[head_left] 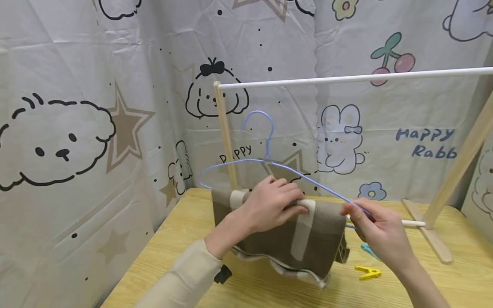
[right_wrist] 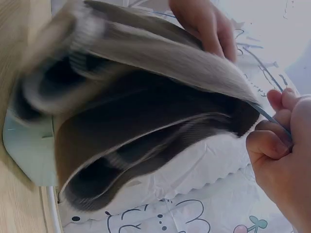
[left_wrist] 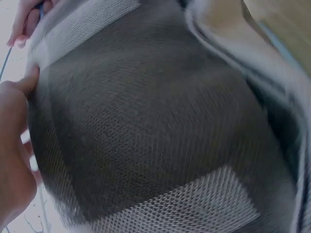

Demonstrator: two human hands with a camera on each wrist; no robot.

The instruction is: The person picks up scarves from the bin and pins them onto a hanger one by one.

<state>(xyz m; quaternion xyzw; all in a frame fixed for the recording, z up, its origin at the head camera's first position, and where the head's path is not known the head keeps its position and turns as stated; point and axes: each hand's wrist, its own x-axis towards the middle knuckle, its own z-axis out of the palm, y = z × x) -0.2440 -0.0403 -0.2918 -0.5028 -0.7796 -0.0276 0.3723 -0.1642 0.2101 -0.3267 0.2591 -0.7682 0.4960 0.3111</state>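
One brown-and-cream cloth [head_left: 279, 244] hangs folded at the lower part of one blue hanger [head_left: 267, 157], towards five o'clock from the head view's centre. Two hands work it: the left hand's grip [head_left: 271, 203] pinches the cloth's top fold, thumb in front; the right hand's grip [head_left: 379, 224], at three o'clock, pinches the hanger's corner. Two pegs, one yellow [head_left: 373, 272], one blue [head_left: 370, 251], lie on the bench [head_left: 181, 239] between three and four; one rack [head_left: 354, 78] stands behind.
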